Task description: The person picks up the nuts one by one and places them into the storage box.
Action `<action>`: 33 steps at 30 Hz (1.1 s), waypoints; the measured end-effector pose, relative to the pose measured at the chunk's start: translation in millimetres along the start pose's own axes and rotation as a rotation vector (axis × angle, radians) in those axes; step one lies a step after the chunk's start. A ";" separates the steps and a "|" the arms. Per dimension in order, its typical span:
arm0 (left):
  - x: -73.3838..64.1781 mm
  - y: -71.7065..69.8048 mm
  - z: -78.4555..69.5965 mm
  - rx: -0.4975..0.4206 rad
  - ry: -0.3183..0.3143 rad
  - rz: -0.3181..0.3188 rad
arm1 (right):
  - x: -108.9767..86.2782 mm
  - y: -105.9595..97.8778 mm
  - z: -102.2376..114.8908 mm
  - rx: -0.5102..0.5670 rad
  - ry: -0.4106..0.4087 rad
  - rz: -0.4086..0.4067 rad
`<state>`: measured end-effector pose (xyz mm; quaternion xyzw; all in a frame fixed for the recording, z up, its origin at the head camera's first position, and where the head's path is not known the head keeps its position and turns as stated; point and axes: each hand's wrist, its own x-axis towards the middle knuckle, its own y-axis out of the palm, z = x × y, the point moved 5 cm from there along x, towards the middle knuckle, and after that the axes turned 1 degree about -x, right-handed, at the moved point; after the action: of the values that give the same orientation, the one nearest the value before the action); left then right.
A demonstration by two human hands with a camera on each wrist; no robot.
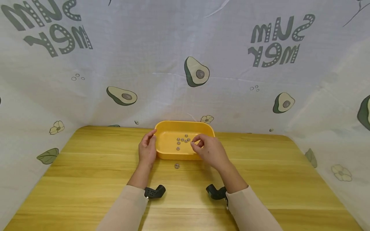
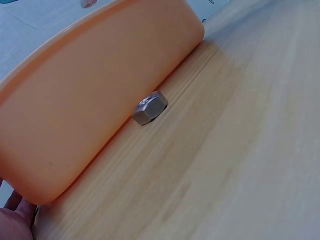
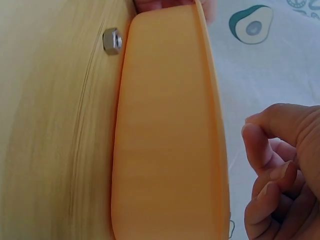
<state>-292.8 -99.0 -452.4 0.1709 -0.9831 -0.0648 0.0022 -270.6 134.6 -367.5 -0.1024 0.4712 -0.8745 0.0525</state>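
A yellow plastic tray (image 1: 185, 156) stands on the table with several small metal hex nuts (image 1: 178, 139) scattered on its floor. My left hand (image 1: 148, 151) holds the tray's left end, fingers and thumb at the rim and outer wall. Over the tray's right part, my right hand (image 1: 212, 150) pinches a small shiny nut (image 1: 192, 142) between thumb and forefinger. In the right wrist view those fingertips (image 3: 248, 127) meet beside the tray rim, and the nut is hidden. One loose nut (image 2: 150, 108) lies on the table just outside the near wall.
The wood-grain table (image 1: 95, 179) extends to both sides and in front of the tray. Behind it hangs a pale cloth (image 1: 162, 96) printed with avocados and lettering. A black camera mount (image 1: 155, 192) sits on the left wrist, another camera mount (image 1: 216, 192) on the right.
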 end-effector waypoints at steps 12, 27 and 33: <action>0.9 -1.4 1.2 0.007 -0.016 -0.003 | 56.2 20.6 -4.3 -0.030 0.035 0.142; 1.0 -0.1 0.0 0.008 -0.003 -0.011 | 98.9 45.4 -8.9 -0.016 0.154 0.160; 1.1 -0.8 -0.7 0.002 -0.002 -0.019 | 101.2 56.6 -16.4 0.060 0.185 0.164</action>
<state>-293.6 -100.2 -451.8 0.1801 -0.9816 -0.0641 0.0004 -373.2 97.7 -410.4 0.0191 0.4543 -0.8867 0.0831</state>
